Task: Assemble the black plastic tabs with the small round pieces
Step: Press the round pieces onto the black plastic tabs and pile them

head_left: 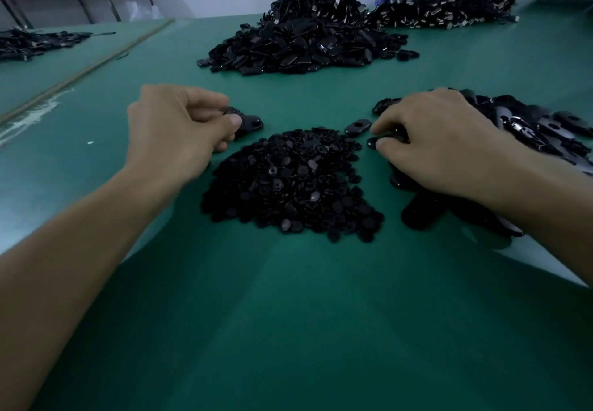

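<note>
The left hand (179, 128) is curled tight. Its thumb and fingers grip a black plastic tab (252, 122), a flat glossy oval with a hole near its rounded end; whether it holds more than one cannot be told. The right hand (442, 144) lies knuckles-up with its fingers bent, and thumb and fingertips pinch a second tab (372, 143) at the edge of a shiny pile of tabs (539, 128) that spreads under and beyond its wrist. Between the two hands, just ahead of the right fingertips, a loose tab (357, 127) lies flat. Nearer the person, between the forearms, sits a matte heap of small round pieces (288, 189), button-like discs. All rest on the smooth green bench (288, 314). Well beyond both hands rises a larger black heap (301, 47).
</note>
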